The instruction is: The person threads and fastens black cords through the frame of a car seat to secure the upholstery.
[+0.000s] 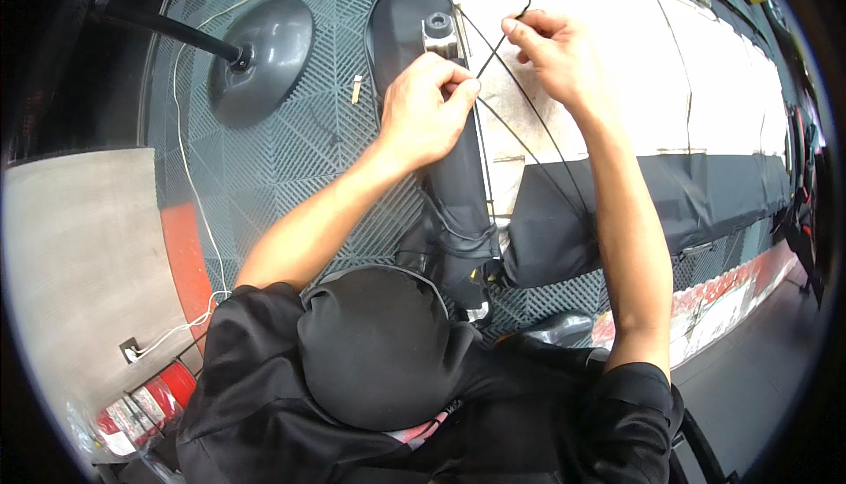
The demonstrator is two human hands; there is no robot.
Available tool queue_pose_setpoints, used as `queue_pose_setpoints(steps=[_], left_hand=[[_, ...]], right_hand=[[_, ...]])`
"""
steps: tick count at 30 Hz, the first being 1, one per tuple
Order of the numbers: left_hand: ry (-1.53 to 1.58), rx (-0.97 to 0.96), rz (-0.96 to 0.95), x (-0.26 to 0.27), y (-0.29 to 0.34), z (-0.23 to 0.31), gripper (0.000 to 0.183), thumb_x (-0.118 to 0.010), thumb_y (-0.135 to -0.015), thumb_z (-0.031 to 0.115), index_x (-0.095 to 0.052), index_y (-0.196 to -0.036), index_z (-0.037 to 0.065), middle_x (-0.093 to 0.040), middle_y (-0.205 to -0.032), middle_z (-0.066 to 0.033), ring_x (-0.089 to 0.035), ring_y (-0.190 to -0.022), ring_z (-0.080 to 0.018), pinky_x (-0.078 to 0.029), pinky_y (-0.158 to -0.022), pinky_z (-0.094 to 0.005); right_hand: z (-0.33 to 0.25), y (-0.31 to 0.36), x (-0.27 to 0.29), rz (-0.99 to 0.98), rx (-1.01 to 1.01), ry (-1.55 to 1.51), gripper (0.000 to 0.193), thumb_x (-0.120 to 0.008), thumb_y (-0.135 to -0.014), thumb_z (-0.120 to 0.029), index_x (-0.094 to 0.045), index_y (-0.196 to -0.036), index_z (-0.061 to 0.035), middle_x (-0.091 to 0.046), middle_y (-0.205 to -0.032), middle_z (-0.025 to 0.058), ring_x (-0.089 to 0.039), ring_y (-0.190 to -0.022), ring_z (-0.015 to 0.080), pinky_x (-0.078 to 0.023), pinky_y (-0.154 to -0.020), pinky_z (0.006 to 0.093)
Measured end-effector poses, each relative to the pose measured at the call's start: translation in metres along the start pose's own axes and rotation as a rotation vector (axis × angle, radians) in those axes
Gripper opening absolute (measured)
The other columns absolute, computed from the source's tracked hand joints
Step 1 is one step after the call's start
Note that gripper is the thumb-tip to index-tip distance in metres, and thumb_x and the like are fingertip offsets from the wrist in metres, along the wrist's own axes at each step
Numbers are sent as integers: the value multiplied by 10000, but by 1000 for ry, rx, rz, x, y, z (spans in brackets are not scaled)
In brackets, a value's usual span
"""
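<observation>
Thumb and finger of my left hand (429,107) are pinched on a black cord (493,58), close to the left edge of a long panel. Farther up and to the right, my right hand (557,54) grips the same cord, and a short dark end sticks up past its fingertips. Between the hands the cord runs taut and crosses other black cords (532,103) stretched over the panel. That panel has an off-white backing (608,88), with a black cover (652,193) folded round its edges. A metal piece with a round black knob (438,28) sits just beyond my left hand.
A round black stand base (263,61) with a pole stands on the grey ribbed floor mat (308,145) to the left. A white cable (187,162) trails along the floor to a socket. A red wrapped roll (154,403) lies lower left.
</observation>
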State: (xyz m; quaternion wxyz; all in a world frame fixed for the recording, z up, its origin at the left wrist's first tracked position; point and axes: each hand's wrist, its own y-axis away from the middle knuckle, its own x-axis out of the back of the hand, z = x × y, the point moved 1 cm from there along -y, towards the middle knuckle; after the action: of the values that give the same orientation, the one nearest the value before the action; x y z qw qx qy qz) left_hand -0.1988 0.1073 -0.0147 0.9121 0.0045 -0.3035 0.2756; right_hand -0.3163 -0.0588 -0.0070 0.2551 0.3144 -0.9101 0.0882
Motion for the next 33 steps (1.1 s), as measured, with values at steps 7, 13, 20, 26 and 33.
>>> queue_pose_setpoints(steps=[7, 13, 20, 26, 33], left_hand=[[-34, -193, 170, -4, 11, -8, 83, -719, -863, 90, -702, -879, 11, -618, -850, -51, -580, -700, -157, -472, -619, -286], [-48, -238, 192, -4, 11, -6, 85, -712, -835, 97, -700, -857, 16, -623, -840, -79, -618, -782, -253, -491, -712, -367], [-41, -246, 197, -6, 10, -8, 74, -707, -827, 107, -698, -838, 34, -617, -836, -76, -610, -797, -264, -468, -773, -388], [-35, -234, 197, -6, 8, -9, 75, -703, -827, 115, -695, -831, 41, -616, -837, -74, -609, -806, -269, -463, -770, -395], [-135, -223, 195, -7, 8, -13, 73, -700, -819, 127, -689, -812, 55, -606, -826, -74, -603, -810, -272, -455, -752, -414]], right_hand=[[-12, -17, -35, -109, -1, 51, 284, -754, -851, -169, -739, -1092, -21, -751, -877, 108, -704, -752, 168, -558, -729, 321], [-33, -21, -38, -143, 20, 282, 166, -729, -803, -162, -772, -896, -31, -743, -820, 185, -740, -785, 286, -576, -779, 386], [-51, -42, -41, -276, 205, 615, 157, -643, -787, -127, -753, -852, -37, -735, -852, 196, -721, -876, 361, -566, -814, 427], [-42, -56, -48, -204, 25, 668, 256, -649, -780, -172, -705, -1001, -56, -731, -953, 206, -704, -965, 374, -553, -842, 440], [-41, -48, -49, -250, 326, 677, 193, -676, -770, -145, -671, -939, -54, -695, -842, 146, -691, -832, 331, -537, -761, 423]])
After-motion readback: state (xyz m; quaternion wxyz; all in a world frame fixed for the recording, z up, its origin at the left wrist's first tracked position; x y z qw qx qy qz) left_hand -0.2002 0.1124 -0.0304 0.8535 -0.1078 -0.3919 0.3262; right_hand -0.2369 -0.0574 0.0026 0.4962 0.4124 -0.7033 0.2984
